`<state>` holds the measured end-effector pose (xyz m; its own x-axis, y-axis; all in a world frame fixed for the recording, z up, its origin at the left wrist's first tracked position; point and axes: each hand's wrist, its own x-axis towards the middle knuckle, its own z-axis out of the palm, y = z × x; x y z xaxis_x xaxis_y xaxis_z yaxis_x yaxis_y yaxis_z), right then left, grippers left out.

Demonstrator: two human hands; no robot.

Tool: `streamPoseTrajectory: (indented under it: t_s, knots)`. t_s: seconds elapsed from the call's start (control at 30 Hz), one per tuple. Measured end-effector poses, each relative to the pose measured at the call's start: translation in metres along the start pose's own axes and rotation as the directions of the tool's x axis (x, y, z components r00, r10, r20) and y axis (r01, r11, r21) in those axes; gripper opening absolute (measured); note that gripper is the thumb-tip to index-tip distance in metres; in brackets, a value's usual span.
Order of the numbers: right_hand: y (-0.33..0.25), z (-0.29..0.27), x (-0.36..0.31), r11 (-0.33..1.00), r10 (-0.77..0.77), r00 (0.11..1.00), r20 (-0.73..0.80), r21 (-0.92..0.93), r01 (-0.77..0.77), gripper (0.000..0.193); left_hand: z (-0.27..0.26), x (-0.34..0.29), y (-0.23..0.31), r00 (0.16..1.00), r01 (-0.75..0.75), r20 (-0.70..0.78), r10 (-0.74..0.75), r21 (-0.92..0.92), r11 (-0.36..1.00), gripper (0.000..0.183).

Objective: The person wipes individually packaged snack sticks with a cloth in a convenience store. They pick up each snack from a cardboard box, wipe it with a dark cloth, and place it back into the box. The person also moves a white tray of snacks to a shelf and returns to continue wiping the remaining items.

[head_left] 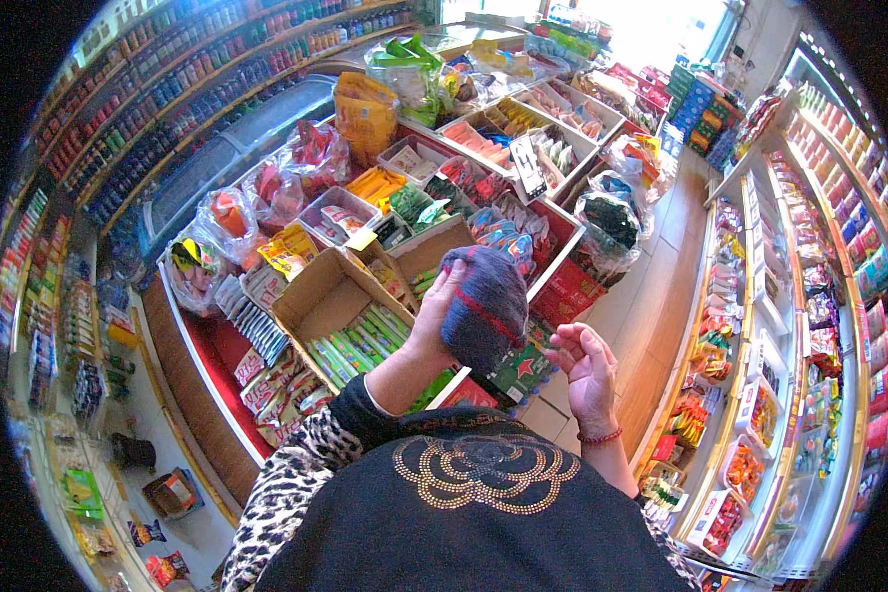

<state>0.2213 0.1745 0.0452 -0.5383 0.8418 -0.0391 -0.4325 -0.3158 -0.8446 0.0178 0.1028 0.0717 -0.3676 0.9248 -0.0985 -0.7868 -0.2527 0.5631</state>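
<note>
I wear a black top (464, 523) with a rosette of small gold studs (491, 472) looping across its front. To the left of that rosette my left sleeve (301, 474) is leopard print, ending in a dark cuff (365, 409). To its right, a thin red bracelet (600, 435) circles my wrist.
</note>
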Motion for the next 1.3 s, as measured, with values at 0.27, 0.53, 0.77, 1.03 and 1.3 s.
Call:
streamPoseTrajectory:
  t_s: [0.27,0.53,0.77,1.03,1.3]
  knots:
    - [-0.011,0.039,0.002,1.0,0.02,0.988,0.154,-0.022,-0.017,0.057,0.029,-0.019,-0.012,0.867,-0.492,0.493,0.075,0.821,0.288,0.037]
    - [0.0,0.015,0.012,0.997,0.028,0.999,-0.046,0.07,-0.025,0.036,0.045,-0.015,-0.013,0.782,-0.535,0.624,-0.013,0.681,0.5,0.045]
    - [0.042,0.005,0.01,0.993,-0.013,0.994,0.106,0.117,0.0,0.048,0.061,-0.008,-0.026,0.406,-0.91,0.914,0.004,0.405,-0.086,0.043]
    - [0.04,0.011,0.026,0.982,-0.148,0.911,0.384,0.167,0.089,0.04,0.065,-0.003,-0.023,0.557,-0.786,0.805,0.203,0.59,-0.185,0.061]
    - [0.005,-0.02,0.017,0.846,0.066,0.833,0.549,-0.473,0.245,0.051,0.064,-0.005,-0.017,0.641,-0.762,0.752,0.153,0.647,0.014,0.017]
